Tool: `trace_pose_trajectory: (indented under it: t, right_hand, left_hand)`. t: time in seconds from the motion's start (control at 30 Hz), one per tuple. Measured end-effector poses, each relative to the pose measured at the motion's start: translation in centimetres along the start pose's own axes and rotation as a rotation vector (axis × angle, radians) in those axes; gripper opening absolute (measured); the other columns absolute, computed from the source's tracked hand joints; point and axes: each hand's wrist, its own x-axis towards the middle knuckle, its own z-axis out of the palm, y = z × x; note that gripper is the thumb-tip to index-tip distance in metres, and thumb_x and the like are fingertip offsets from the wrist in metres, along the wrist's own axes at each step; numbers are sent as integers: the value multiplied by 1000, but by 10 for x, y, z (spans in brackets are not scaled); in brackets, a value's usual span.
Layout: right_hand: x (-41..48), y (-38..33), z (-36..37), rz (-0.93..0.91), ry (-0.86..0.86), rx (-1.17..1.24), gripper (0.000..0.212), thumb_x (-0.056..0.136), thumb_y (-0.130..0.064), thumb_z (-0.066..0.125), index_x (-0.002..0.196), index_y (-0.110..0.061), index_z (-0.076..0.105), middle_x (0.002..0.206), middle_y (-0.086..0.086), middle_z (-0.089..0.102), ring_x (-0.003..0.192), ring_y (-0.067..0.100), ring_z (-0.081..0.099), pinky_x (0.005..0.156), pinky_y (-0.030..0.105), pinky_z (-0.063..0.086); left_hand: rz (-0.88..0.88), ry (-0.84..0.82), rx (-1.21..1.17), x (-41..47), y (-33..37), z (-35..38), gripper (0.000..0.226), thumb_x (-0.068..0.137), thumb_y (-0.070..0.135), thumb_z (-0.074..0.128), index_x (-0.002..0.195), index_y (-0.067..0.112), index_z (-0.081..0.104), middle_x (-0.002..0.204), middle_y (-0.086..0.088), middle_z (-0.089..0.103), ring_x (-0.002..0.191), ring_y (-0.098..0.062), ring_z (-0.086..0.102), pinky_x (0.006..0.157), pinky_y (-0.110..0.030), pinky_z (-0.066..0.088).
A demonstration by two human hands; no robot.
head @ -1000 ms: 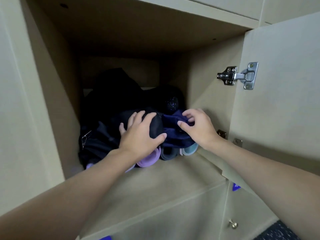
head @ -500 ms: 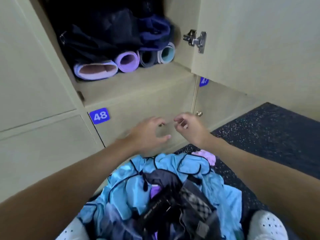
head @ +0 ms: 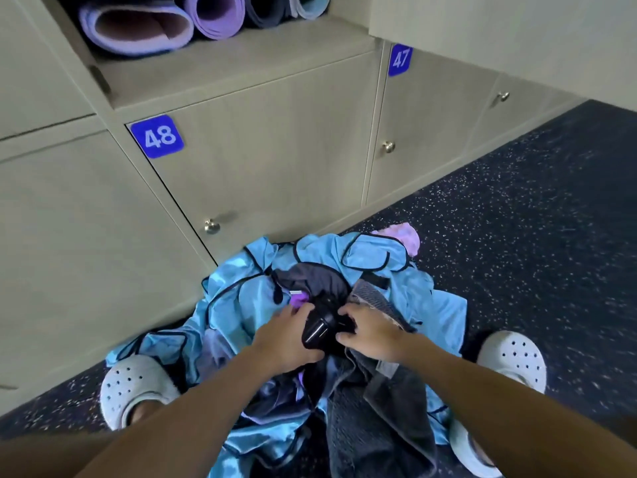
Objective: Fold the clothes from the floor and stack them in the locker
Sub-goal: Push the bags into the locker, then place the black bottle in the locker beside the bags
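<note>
both hands are down in the pile of clothes [head: 241, 305] on the floor [head: 517, 236], right in front of door 48. head view: left hand [head: 286, 336] and right hand [head: 368, 334] each have fingers curled onto a shiny black garment [head: 320, 327] on top of the heap. the open locker [head: 241, 63] is up above with rolled pieces [head: 138, 25] in it. i'd lift the black one straight up and shake it free first (a grey towel [head: 379, 408] lies right against it), then line up the edges to fold.

Blue plate "48" [head: 157, 136] on one locker door [head: 269, 160]; blue plate "47" [head: 400, 59] on the neighbouring door [head: 431, 132]
</note>
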Motion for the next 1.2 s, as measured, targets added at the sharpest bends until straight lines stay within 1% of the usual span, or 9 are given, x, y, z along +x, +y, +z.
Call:
trace_pose_trajectory:
  t: [0.07,0.23,0.33,0.43,0.63,0.73,0.83,1.0,1.2]
  right_hand:
    - [-2,0,8,9,-3,56,56,96,-31,61,145,-14,41,139,5,50,119,23,54,95,27,40]
    - [-3,-2,12,20,52,151,48,96,-25,61,141,-17,44,119,6,55,106,24,59,83,28,43]
    - [-4,-6,4,9,96,190,41,95,-21,62,134,-17,51,104,2,58,97,22,58,80,28,43]
    - [-6,-18,-13,-46,203,224,36,93,-16,62,128,-18,54,113,3,62,89,16,59,82,30,49]
    - [-17,-69,-86,-318,493,204,41,88,-6,66,127,-13,58,119,1,57,89,5,48,81,12,33]
    - [-28,-105,-133,-445,586,200,52,86,-1,63,134,-16,50,120,-4,39,92,-7,47,85,13,38]
    - [-38,-140,-178,-471,680,168,72,86,-7,63,148,-17,28,125,-7,28,103,5,46,94,27,43]
    - [-41,-179,-221,-421,520,283,103,80,-23,79,156,-21,9,131,-3,47,113,11,54,96,32,50]
    - [-17,-206,-243,-579,513,628,70,78,-9,81,130,-29,38,101,-11,64,79,-10,65,59,13,50]
  left_hand:
    - [-37,15,1,3,-3,12,106,75,58,74,154,37,7,146,-5,40,128,-29,49,97,-44,48]
    - [-77,86,-64,3,-6,27,114,79,48,75,154,41,-11,135,-8,51,113,-29,59,90,-45,53]
    - [-82,140,-125,-4,-4,22,118,70,54,75,150,48,-12,126,-4,52,107,-28,60,88,-44,53]
    - [-62,204,-296,-13,6,3,112,62,55,72,145,58,-5,118,1,52,100,-25,61,89,-46,54]
    - [51,464,-471,-24,30,-85,103,59,42,74,137,62,9,117,0,55,104,-27,61,91,-41,52]
    - [118,585,-511,-30,45,-146,101,63,35,79,136,60,13,116,2,57,106,-25,58,90,-34,48]
    - [194,681,-581,-37,58,-209,113,64,34,82,151,47,11,128,3,56,116,-20,56,100,-35,45]
    - [386,798,-797,-49,84,-282,106,73,20,86,148,46,15,134,8,59,117,-8,61,107,-36,47]
    - [445,787,-936,-28,89,-323,105,79,16,83,152,43,12,123,8,66,108,-7,67,91,-30,57]
